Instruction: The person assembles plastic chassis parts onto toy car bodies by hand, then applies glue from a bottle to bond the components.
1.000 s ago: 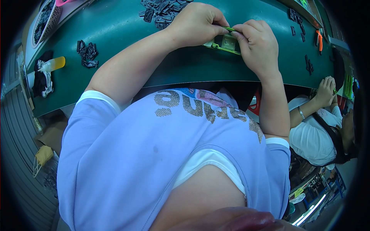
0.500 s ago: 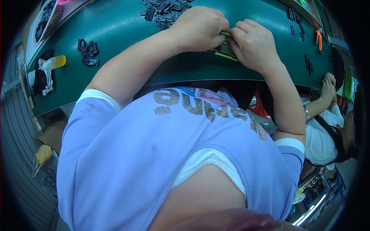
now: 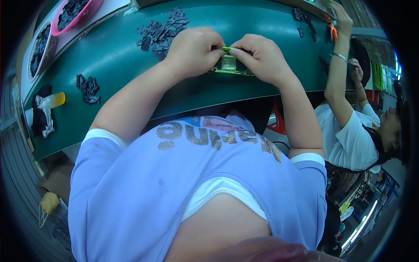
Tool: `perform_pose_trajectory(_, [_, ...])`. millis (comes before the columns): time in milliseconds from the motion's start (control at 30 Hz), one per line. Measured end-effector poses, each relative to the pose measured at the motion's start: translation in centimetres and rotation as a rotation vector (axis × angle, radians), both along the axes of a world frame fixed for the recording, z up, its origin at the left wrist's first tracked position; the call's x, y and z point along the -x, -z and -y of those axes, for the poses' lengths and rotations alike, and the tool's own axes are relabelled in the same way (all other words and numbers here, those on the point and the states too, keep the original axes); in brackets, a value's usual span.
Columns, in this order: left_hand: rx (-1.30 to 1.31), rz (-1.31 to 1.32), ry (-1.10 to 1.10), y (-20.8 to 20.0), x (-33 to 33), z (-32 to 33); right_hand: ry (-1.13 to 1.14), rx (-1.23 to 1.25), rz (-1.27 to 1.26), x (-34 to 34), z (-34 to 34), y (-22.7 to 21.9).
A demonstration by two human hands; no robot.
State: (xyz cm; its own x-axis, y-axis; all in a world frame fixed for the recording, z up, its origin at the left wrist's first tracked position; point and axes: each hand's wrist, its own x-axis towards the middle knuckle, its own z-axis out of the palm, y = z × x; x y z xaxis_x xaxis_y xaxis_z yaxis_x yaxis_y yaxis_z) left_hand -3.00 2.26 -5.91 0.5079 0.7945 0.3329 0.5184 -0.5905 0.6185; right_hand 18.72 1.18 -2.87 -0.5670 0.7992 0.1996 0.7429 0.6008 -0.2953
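Note:
My left hand [image 3: 194,51] and my right hand [image 3: 260,57] meet over the green table. Both are closed, thumbs and fingers pinching the top edge of a small yellow-green frame [image 3: 228,63] from either side. Its middle looks shiny or see-through; its exact kind I cannot make out. The fingers cover its upper corners, and its lower rim shows between the wrists. Just beyond my left hand lies a loose pile of small black plastic parts [image 3: 162,31], partly hidden behind that hand.
Far left stand a pink basket [image 3: 93,9] and a white basket [image 3: 51,49] of black parts. A smaller black heap [image 3: 88,89] and a yellow-capped bottle [image 3: 56,100] lie left. At right are an orange-handled tool [image 3: 333,32] and a co-worker's raised arm [image 3: 338,74].
The view has shifted, so the table's things sit further left and lower. My hands still grip the frame, tilted differently. The co-worker's hands have parted, one reaching up toward the table's far right.

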Motion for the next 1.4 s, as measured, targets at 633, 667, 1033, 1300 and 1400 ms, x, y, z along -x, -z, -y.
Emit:
perform_pose_trajectory(633, [-0.085, -0.085, 0.106, -0.6, 0.0, 0.7, 0.872, 0.128, -0.544, -11.6, -3.9, 1.1])
perform_pose_trajectory(667, [-0.149, -0.033, 0.114, -0.2, -0.2, 0.5, 0.706, 0.137, -0.766, -10.1, -2.5, 0.5])
perform_pose_trajectory(1033, [-0.171, 0.001, 0.162, 0.3, -0.4, 0.4, 0.027, -0.107, -0.228, 0.5, 4.0, -0.1])
perform_pose_trajectory(1300, [-0.195, -0.011, 0.138, 0.2, -0.3, 0.6, 0.061, -0.067, -0.07, 0.8, 4.0, -0.9])
perform_pose_trajectory(1400, [-0.198, -0.001, 0.136, 0.3, -0.4, 0.7, 0.024, -0.048, -0.099, 0.7, 3.6, -0.6])
